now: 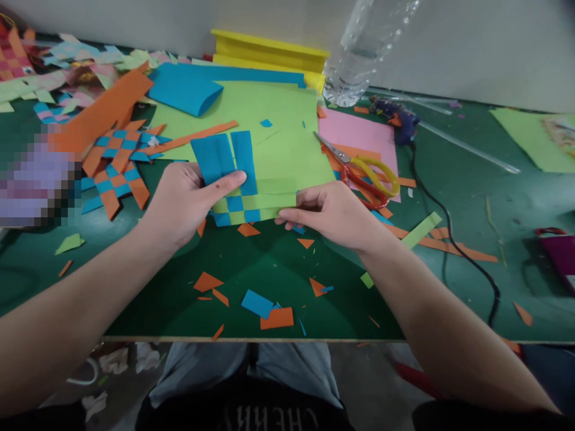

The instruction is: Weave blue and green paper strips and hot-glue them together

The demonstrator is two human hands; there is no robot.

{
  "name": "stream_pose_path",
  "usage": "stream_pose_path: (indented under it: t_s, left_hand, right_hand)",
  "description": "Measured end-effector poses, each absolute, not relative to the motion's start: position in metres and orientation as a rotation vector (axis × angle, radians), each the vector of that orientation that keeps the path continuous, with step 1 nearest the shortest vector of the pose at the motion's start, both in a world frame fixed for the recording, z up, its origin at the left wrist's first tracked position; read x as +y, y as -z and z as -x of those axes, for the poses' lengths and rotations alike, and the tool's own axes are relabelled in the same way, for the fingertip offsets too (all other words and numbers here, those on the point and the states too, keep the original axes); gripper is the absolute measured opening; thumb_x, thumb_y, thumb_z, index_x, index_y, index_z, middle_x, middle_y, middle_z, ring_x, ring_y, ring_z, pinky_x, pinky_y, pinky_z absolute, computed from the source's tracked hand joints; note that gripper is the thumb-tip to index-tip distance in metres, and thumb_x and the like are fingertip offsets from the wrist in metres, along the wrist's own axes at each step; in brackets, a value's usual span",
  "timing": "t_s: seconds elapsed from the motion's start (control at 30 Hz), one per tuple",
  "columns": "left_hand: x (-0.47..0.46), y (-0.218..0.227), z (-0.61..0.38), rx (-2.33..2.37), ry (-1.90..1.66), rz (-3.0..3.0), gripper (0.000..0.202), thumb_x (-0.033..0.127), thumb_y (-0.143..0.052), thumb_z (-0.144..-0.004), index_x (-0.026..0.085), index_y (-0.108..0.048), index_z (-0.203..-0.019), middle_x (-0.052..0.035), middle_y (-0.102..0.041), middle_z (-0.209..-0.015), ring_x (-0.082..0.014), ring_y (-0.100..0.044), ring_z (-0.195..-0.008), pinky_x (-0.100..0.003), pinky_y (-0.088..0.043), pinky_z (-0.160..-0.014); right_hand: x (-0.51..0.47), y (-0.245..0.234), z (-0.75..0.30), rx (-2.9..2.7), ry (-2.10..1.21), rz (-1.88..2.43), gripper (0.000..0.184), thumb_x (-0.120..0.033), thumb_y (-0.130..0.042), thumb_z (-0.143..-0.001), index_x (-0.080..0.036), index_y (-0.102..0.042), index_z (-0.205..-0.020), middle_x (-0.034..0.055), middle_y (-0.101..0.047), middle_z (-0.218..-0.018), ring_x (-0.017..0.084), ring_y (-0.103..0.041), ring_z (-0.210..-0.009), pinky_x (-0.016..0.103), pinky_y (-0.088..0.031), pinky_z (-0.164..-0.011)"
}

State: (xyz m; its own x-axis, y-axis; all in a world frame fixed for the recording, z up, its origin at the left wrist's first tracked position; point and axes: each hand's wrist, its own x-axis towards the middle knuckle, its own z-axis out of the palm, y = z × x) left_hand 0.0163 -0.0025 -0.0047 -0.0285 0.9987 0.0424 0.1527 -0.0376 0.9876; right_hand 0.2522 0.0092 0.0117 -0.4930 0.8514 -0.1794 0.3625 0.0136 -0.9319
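Woven blue-and-green paper [236,206] is held over the green surface [171,287], set back from the front edge near its middle, its top overlapping the large light-green sheet [278,137] in view. The left hand [179,197] has its grip clamped on the blue strips [244,155], thumb across their front, and the right hand [330,209] pinches the green strips [279,201] at their right ends. Scissors [345,159] lie at the sheet's right edge, and close to the surface's front edge a blue scrap [256,303] meets an orange scrap [278,319].
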Motion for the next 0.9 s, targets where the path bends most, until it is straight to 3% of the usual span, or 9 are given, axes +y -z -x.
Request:
stream_pose_path:
  t_s: [0.17,0.4,0.5,0.6,0.67,0.73,0.9]
  left_hand:
    - [-0.003,0.004,-0.017,1.333,-1.173,-1.326,0.027,0.047,-0.084,-0.077,0.023,-0.074,-0.073,0.0059,-0.073,-0.079,-0.0181,-0.066,-0.084,-0.033,-0.057,-0.079]
    - [-0.002,0.004,-0.015,1.392,-1.185,-1.288,0.032,0.05,-0.086,-0.073,0.021,-0.073,-0.074,0.0037,-0.074,-0.081,-0.02,-0.067,-0.084,-0.036,-0.059,-0.077]
    - [-0.002,0.003,-0.015,1.419,-1.182,-1.249,0.033,0.05,-0.087,-0.071,0.021,-0.074,-0.078,0.0036,-0.075,-0.083,-0.0203,-0.068,-0.085,-0.036,-0.06,-0.076]
    - [-0.003,0.002,-0.018,1.366,-1.204,-1.187,0.031,0.047,-0.089,-0.07,0.021,-0.077,-0.082,0.004,-0.077,-0.085,-0.0195,-0.069,-0.084,-0.035,-0.061,-0.075]
    - [-0.004,0.001,-0.021,1.322,-1.19,-1.12,0.028,0.044,-0.089,-0.071,0.023,-0.078,-0.084,0.0049,-0.078,-0.086,-0.0187,-0.07,-0.083,-0.034,-0.062,-0.074]
    - [-0.005,-0.001,-0.025,1.301,-1.166,-1.058,0.026,0.042,-0.09,-0.07,0.023,-0.078,-0.083,0.0054,-0.078,-0.084,-0.0177,-0.07,-0.078,-0.033,-0.062,-0.072]
    - [-0.007,-0.008,-0.032,1.237,-1.162,-0.979,0.033,0.041,-0.095,-0.059,0.021,-0.078,-0.078,0.0025,-0.079,-0.087,-0.0159,-0.069,-0.076,-0.028,-0.061,-0.069]
  right_hand:
    - [0.009,-0.013,-0.253,-1.95,-1.438,1.271,0.025,-0.035,-0.072,-0.086,-0.018,-0.07,-0.068,0.0076,-0.08,-0.084,0.016,-0.074,-0.072,0.028,-0.056,-0.064]
    - [0.012,-0.013,-0.256,-1.988,-1.368,1.29,0.021,-0.034,-0.07,-0.086,-0.018,-0.071,-0.072,0.0057,-0.079,-0.079,0.015,-0.071,-0.067,0.028,-0.055,-0.063]
    - [0.012,-0.011,-0.257,-2.016,-1.068,1.374,0.011,-0.022,-0.064,-0.087,-0.017,-0.073,-0.086,0.0049,-0.077,-0.079,0.017,-0.071,-0.07,0.031,-0.056,-0.069]
    - [0.008,-0.011,-0.257,-1.981,-0.562,1.349,0.026,-0.011,-0.055,-0.085,-0.019,-0.069,-0.105,0.0075,-0.077,-0.102,0.02,-0.073,-0.087,0.036,-0.056,-0.08]
    - [0.003,-0.011,-0.256,-2.004,-0.218,1.238,0.033,-0.008,-0.05,-0.086,-0.021,-0.066,-0.112,0.0088,-0.076,-0.108,0.021,-0.071,-0.095,0.038,-0.055,-0.088]
    - [-0.003,-0.012,-0.252,-2.093,0.011,1.048,0.03,-0.012,-0.05,-0.089,-0.021,-0.066,-0.113,0.0102,-0.076,-0.109,0.022,-0.069,-0.101,0.04,-0.053,-0.093]
    - [-0.01,-0.003,-0.243,-2.454,0.18,0.51,0.027,-0.029,-0.055,-0.097,-0.027,-0.065,-0.122,0.0037,-0.072,-0.128,0.024,-0.065,-0.118,0.052,-0.041,-0.114]
